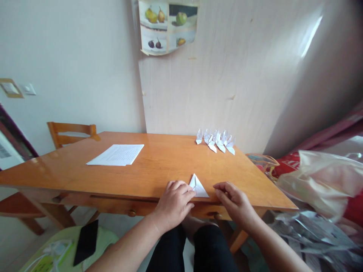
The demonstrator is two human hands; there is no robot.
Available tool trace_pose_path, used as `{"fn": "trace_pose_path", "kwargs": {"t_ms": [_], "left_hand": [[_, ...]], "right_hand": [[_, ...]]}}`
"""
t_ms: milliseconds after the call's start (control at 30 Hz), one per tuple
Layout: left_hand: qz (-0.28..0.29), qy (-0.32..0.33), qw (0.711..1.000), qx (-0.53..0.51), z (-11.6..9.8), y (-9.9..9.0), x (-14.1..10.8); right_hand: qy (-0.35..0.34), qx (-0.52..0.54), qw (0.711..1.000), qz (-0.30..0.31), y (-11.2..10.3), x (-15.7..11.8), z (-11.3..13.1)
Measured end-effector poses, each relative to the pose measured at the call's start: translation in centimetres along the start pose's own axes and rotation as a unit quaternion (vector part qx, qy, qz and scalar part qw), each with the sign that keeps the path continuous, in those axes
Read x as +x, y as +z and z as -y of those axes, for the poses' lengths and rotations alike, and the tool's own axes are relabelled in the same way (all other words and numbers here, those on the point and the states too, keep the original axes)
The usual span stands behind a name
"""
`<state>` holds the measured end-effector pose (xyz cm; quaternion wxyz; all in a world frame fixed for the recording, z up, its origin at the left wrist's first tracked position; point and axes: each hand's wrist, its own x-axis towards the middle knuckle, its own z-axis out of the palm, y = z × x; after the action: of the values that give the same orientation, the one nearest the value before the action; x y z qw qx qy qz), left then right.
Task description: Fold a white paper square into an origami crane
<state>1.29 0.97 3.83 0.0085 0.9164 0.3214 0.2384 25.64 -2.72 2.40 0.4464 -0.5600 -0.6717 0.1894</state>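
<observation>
A small white sheet of paper [199, 189], folded into a triangle with its point facing away from me, lies at the table's front edge. My left hand [176, 198] is closed on its left side, fingers on top and thumb lower by the edge. To the right of the paper, apart from it, my right hand [234, 200] hovers by the table edge. Its fingers are loosely bent, thumb and forefinger slightly apart, and I see nothing in them. Several folded white paper figures [212, 143] with upright points stand in a group at the back right.
The wooden table [159, 158] has a stack of printed sheets [116, 155] at left. A wooden chair [73, 130] stands behind its left end. Lower left, a phone [86, 241] and power strip [53, 257] rest on a green stool. Plastic bags [326, 185] crowd the right side.
</observation>
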Motion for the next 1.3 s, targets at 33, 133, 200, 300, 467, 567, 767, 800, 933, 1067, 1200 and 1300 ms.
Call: {"fn": "trace_pose_path", "kwargs": {"t_ms": [33,133,200,300,467,567,767,800,933,1067,1200,1300], "left_hand": [[-0.010,-0.003,1.000,0.003,-0.2,0.1,-0.3],[-0.057,-0.006,0.998,0.010,-0.8,0.1,-0.9],[-0.103,-0.012,0.995,0.007,-1.3,-0.5,-1.1],[-0.175,-0.044,0.983,-0.021,-2.5,-2.1,-1.4],[-0.198,-0.133,0.952,-0.190,-4.6,-5.1,-2.1],[-0.171,-0.170,0.922,-0.302,-5.7,-5.9,-2.9],[-0.123,-0.194,0.901,-0.369,-7.9,-6.6,-4.7],[-0.117,-0.193,0.899,-0.374,-8.2,-6.7,-4.9],[-0.107,-0.172,0.901,-0.384,-9.3,-7.3,-5.8],[-0.125,-0.154,0.918,-0.344,-10.0,-7.9,-6.5],[-0.120,-0.143,0.929,-0.320,-10.4,-8.3,-7.2],[-0.117,-0.138,0.932,-0.313,-10.3,-8.4,-7.7]], "right_hand": [[0.003,0.012,1.000,-0.011,0.1,-0.4,0.1],[0.004,0.041,0.999,-0.030,0.2,-1.4,0.7],[0.010,0.063,0.997,-0.044,0.1,-1.9,1.5],[0.020,0.106,0.991,-0.074,-0.5,-2.5,3.2],[0.021,0.167,0.984,-0.057,-1.4,-3.5,6.2],[0.030,0.226,0.974,-0.002,-1.0,-4.4,7.9],[0.033,0.381,0.919,0.096,1.6,-6.2,9.8],[0.041,0.396,0.913,0.092,1.9,-6.5,9.9],[0.059,0.424,0.900,0.083,2.7,-7.5,10.7],[0.057,0.419,0.903,0.081,2.7,-8.4,11.6],[0.036,0.381,0.922,0.063,2.7,-9.0,12.2],[0.023,0.383,0.921,0.073,2.8,-9.1,12.5]]}}
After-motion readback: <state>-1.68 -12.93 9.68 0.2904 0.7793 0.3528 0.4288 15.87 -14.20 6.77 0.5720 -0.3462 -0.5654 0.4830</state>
